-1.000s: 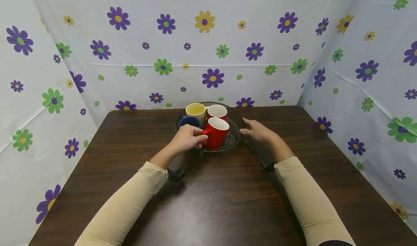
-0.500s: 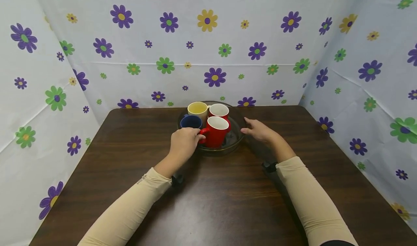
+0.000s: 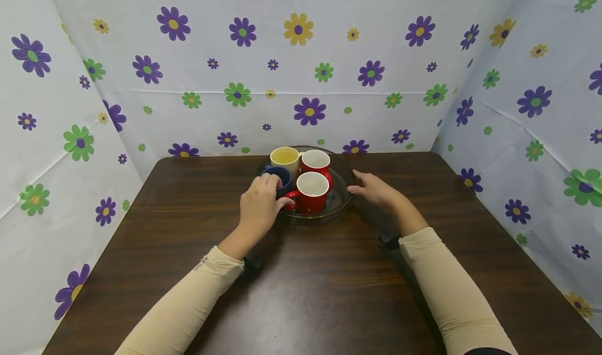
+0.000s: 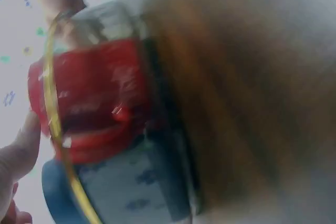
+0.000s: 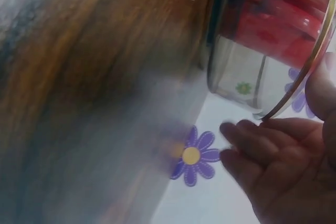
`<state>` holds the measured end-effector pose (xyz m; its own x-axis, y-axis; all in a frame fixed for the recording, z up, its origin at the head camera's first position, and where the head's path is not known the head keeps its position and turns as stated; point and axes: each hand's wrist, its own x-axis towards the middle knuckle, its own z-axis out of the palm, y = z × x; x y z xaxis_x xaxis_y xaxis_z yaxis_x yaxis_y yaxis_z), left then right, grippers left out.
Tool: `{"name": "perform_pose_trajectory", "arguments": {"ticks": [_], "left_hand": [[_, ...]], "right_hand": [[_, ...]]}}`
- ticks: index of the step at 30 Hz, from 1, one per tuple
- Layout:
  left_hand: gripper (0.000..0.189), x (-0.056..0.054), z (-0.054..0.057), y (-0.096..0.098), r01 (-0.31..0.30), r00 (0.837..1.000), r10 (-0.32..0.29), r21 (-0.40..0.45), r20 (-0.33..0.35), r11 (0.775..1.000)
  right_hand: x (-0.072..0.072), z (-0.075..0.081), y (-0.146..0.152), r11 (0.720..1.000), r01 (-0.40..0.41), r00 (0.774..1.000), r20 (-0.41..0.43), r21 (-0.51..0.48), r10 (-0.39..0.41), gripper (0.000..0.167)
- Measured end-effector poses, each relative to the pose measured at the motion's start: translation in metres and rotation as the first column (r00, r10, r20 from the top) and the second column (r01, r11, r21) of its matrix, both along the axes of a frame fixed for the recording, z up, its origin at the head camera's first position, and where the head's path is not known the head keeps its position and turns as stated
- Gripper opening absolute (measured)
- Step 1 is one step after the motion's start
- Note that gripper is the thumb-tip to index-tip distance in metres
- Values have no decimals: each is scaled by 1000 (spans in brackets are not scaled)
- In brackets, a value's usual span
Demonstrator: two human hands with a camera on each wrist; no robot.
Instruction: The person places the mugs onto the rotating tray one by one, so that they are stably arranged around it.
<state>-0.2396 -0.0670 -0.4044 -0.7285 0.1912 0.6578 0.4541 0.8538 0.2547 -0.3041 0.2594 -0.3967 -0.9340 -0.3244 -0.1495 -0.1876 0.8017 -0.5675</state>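
A clear round glass dish (image 3: 336, 206) with a gold rim holds two red mugs, a yellow mug (image 3: 285, 156) and a blue mug (image 3: 282, 174). The front red mug (image 3: 312, 198) stands upright, its handle pointing left. My left hand (image 3: 258, 203) is beside that handle, thumb close to it and fingers over the blue mug's rim; the fingers are loosely bent and hold nothing. At the dish's right side is my right hand (image 3: 376, 190), thumb near the rim and fingers spread outside the glass. The back red mug (image 3: 316, 161) is partly hidden.
The dark wooden table (image 3: 301, 292) stretches in front of the dish. A white flowered cloth (image 3: 211, 119) hangs close behind the table and along both sides.
My left hand has let go of the front red mug's handle and shifted slightly left and up over the blue mug. That red mug has gone from tilted to upright. The right hand has stayed put.
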Motion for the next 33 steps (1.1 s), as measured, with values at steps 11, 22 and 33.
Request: {"name": "perform_pose_trajectory", "arguments": {"ticks": [11,22,33], "left_hand": [[102,-26,18,-44,-68,897,3,130,442,989],[90,-39,12,-42,16,822,-76,111,564,994],[82,-54,16,-47,66,787,-128,125,604,990]], "right_hand": [[17,10,-32,1000,-12,988,-157,-22,9,98],[32,0,-75,995,17,986,-163,-95,-32,118],[36,-6,-83,986,0,977,-211,-169,-36,121]]}}
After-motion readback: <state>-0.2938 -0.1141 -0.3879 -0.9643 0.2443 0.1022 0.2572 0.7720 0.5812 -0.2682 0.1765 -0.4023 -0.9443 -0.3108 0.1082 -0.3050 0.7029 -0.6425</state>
